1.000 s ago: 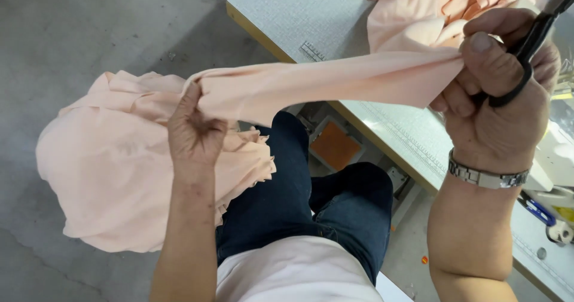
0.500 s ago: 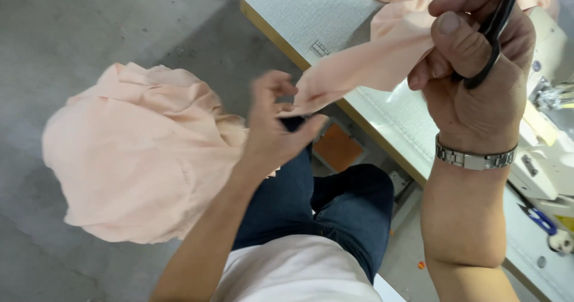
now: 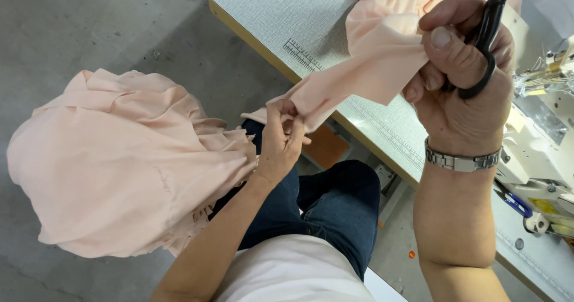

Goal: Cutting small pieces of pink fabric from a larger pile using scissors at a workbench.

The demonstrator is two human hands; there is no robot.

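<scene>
Fabric pile (image 3: 119, 170) left — table (image 3: 287, 15) right

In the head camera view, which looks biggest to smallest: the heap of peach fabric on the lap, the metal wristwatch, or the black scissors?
1. Heap of pale peach fabric, by far.
2. and 3. Silver metal wristwatch and black-handled scissors look alike; the scissors are partly hidden in the right hand, so unsure.

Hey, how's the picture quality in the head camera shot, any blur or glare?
Head view: even, soft light, no glare; left hand and peach fabric strip sharp; right hand with black scissors looms large near the lens; sewing machine cropped at right edge.
</scene>
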